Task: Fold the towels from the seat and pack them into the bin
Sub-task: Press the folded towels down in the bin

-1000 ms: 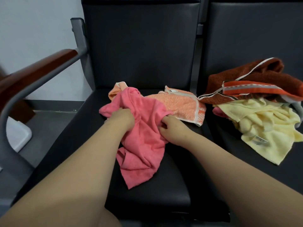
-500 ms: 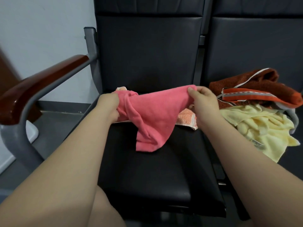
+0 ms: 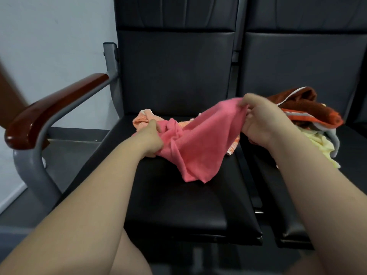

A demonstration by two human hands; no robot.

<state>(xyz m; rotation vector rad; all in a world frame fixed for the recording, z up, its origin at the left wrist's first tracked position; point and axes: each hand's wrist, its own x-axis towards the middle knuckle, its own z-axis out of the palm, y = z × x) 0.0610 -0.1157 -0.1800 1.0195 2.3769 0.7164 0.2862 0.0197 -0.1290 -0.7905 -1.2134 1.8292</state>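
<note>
Black seat (image 3: pixel 178 205), left hand (image 3: pixel 150 137), right hand (image 3: pixel 262 124) clutching pink towel (image 3: pixel 202 147), orange towel (image 3: pixel 141 121) half-hidden behind, brown towel (image 3: pixel 309 110) beside

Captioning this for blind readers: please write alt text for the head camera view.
Two hands hold a pink towel over a black seat: the left hand grips a bunched end, the right hand pinches the raised edge. An orange towel lies behind it; a brown towel and a yellow towel are heaped on the next seat.
</note>
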